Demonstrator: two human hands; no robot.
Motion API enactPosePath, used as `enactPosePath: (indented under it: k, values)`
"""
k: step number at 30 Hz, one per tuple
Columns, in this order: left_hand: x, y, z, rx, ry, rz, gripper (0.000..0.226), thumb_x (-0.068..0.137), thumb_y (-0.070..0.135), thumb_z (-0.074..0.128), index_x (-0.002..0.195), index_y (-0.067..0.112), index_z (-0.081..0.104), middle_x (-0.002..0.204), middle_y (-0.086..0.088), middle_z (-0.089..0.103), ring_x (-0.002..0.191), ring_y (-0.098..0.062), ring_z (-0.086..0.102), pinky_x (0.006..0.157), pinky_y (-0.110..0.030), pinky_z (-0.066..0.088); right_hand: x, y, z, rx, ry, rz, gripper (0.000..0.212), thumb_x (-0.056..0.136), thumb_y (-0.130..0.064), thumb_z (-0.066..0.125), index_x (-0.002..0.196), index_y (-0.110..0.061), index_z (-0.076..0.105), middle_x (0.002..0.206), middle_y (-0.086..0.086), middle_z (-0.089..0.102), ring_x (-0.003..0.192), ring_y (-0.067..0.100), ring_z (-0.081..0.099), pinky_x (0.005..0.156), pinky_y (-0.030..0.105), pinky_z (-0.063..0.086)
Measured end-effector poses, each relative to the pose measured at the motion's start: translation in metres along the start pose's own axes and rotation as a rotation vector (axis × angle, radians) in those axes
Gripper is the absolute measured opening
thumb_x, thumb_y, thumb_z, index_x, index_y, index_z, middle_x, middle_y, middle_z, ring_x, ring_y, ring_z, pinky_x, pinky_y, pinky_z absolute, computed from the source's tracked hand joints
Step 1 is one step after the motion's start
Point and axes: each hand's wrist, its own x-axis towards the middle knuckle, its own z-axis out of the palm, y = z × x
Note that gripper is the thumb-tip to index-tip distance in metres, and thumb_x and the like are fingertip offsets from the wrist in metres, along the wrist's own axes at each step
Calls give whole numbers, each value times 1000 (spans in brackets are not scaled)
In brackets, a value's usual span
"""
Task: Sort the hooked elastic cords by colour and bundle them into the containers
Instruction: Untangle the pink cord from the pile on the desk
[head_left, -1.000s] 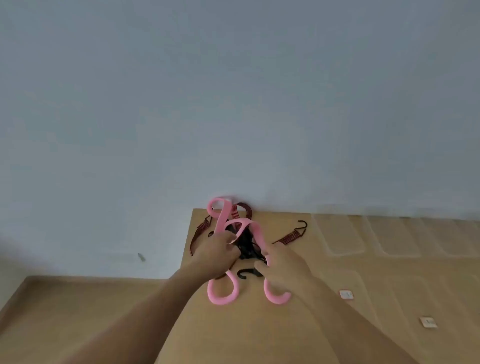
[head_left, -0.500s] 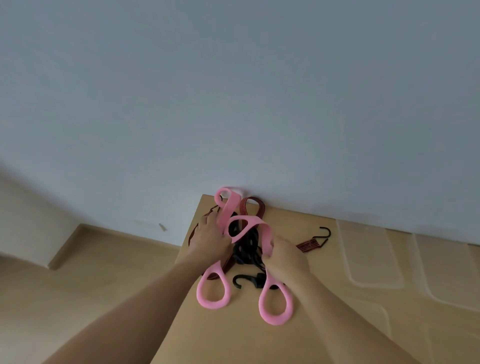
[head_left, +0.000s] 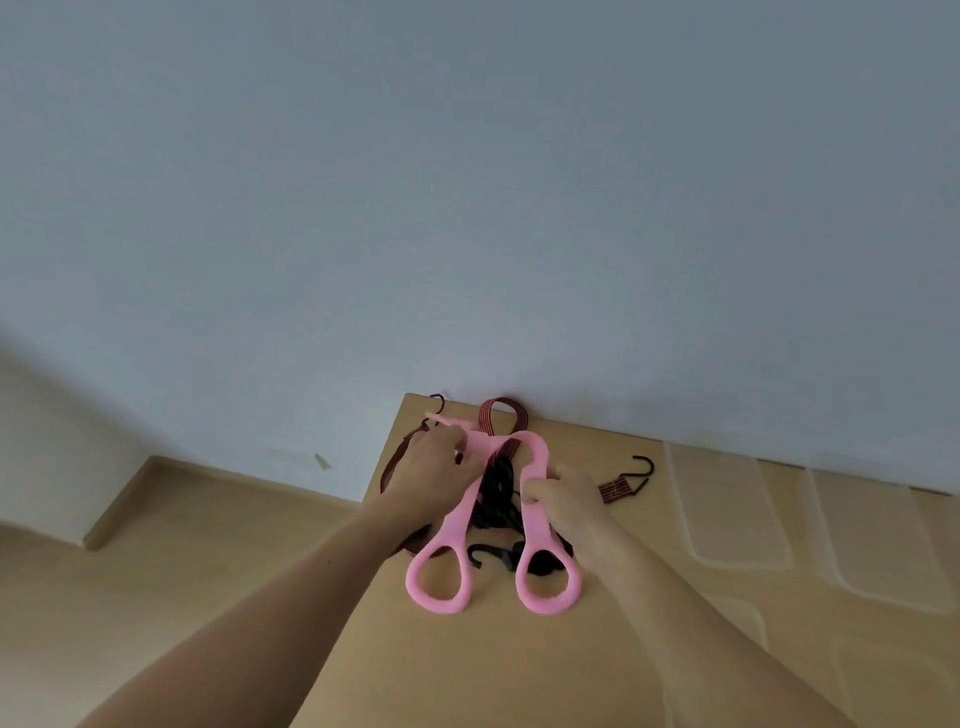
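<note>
Both hands curl round a pink looped band (head_left: 535, 525): the left hand (head_left: 434, 480) pinches its upper fold, and the right hand (head_left: 569, 506) grips the other strand. Under them, black cords (head_left: 498, 493) and red cords (head_left: 498, 410) lie tangled on a tan table (head_left: 467, 670) against a pale wall (head_left: 467, 208). Clear trays (head_left: 727, 514) lie right of the right hand.

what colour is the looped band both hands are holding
The band is plain pink with no pattern, shown clearly in the head view.

Matt pink foam-like strap (head_left: 535, 514), woven dark-red elastic cord (head_left: 500, 415), smooth matt wood-look table (head_left: 467, 670), clear plastic containers (head_left: 727, 509).
</note>
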Motion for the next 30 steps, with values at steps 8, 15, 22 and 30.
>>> enactPosePath:
  k: [8,15,22,30]
  values:
    - [-41,24,-61,-224,45,191,19,92,20,58,84,3,57,69,-1,53,60,-15,43,52,-18,33,-76,-37,2,125,96,-299,25,93,-27,58,76,-17,71,77,3,63,70,16,56,55,21,49]
    - [-76,44,-98,-262,-72,366,24,84,38,56,102,24,64,91,10,68,86,-14,64,80,-34,53,-124,-55,9,199,154,-512,13,94,-28,60,92,-19,70,81,-2,71,71,6,64,65,16,48]
    - [-81,44,-101,-98,199,627,18,88,35,68,86,17,71,93,7,59,94,-12,49,72,-20,42,-149,-53,11,252,218,-618,12,91,-11,63,90,-20,71,87,-10,68,77,5,61,68,19,46]
    - [-95,38,-104,-385,-53,552,20,93,46,60,100,32,71,116,23,66,112,0,60,95,-30,48,-166,-39,19,222,347,-667,30,90,-14,66,82,-41,74,117,-21,63,90,12,67,78,31,54]
